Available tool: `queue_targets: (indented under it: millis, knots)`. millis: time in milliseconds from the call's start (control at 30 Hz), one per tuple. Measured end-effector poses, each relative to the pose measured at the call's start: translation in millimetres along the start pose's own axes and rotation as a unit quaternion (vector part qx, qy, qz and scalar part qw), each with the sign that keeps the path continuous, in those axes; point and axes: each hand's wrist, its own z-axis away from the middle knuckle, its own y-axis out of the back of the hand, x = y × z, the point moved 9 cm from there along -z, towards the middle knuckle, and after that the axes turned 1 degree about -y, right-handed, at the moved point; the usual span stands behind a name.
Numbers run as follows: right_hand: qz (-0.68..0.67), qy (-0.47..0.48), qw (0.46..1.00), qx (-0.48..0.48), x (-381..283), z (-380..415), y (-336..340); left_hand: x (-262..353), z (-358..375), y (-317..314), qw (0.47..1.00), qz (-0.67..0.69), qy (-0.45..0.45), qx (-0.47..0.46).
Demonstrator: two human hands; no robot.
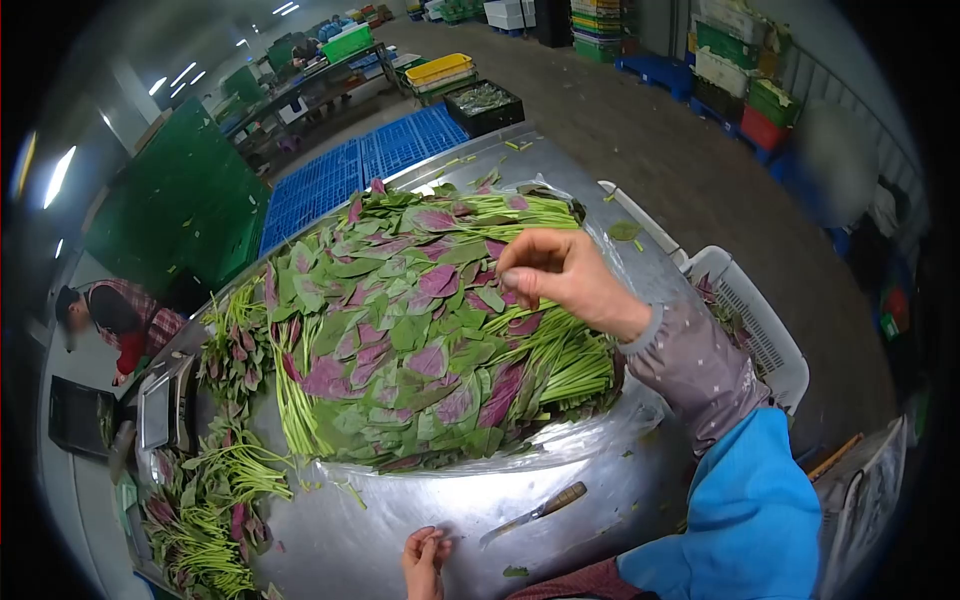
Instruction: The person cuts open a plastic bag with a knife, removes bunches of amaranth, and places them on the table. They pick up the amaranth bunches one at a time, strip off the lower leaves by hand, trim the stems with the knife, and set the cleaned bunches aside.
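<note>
A broad pile of amaranth greens (pixel 400 330), with green and purple leaves and pale green stems, lies on clear plastic film (pixel 500 462) on the metal table (pixel 350 545). Over the pile's right side is my right hand (pixel 570 275), its fingers curled in to the thumb. Whether a small piece is pinched there is hidden. My left hand (pixel 426 562) is low at the table's near edge, fingers bent together, with nothing visible in them. To its right lies a knife (pixel 535 512) with a wooden handle, untouched.
Smaller bunches of amaranth (pixel 215 520) and a scale (pixel 160 410) line the left side. A white plastic basket (pixel 765 335) stands at right. Beyond the table are blue pallets (pixel 360 160) and a black crate (pixel 483 108). Another person (pixel 120 320) works at far left.
</note>
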Motion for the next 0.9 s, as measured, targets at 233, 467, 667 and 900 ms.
queue_targets:
  millis: [233,467,667,900]
  knots:
    - [-0.067,-0.051,0.996,-0.026,2.9,17.8,-23.0,-9.7,4.7,-4.2,1.0,0.023,0.011,-0.011]
    - [-0.143,-0.088,0.982,-0.082,-6.9,41.8,-53.3,-10.8,10.4,-3.3,0.999,0.045,0.024,-0.018]
    - [-0.14,-0.11,0.98,-0.092,-12.8,51.4,-62.3,-18.8,7.5,-1.5,0.999,0.02,0.045,-0.024]
    - [0.065,0.079,0.993,0.054,-10.2,15.5,8.9,-19.2,3.7,-3.7,0.999,0.019,0.041,-0.018]
